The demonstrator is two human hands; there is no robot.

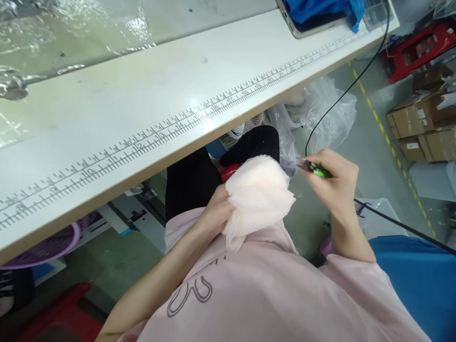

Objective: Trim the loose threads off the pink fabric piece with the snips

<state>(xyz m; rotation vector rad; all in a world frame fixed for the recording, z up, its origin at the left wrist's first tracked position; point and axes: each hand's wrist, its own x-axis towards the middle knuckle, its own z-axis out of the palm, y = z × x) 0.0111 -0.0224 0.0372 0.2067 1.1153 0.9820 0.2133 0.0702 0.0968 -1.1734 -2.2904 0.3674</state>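
Trimming step, by the look: your left hand [213,214] clamps bunched pale fabric [257,192], and your right hand [333,183] is closed on green snips [318,170] just right of it. Next cut needs an exposed edge.

left hand [213,211]: the fingertips are hidden behind the pale fabric bundle [256,194].
green-handled tool [318,170]: blurred in the right hand [335,183]; its tip cannot be made out, and most of the handle is covered by the fingers.
worktop [142,95]: cut off by the left and top edges.
purple basket [46,247]: largely hidden beneath the worktop.
blue cloth [320,9]: cut off by the top edge.
cardboard boxes [427,123]: cut off at the right edge; the labels are too small to be read.
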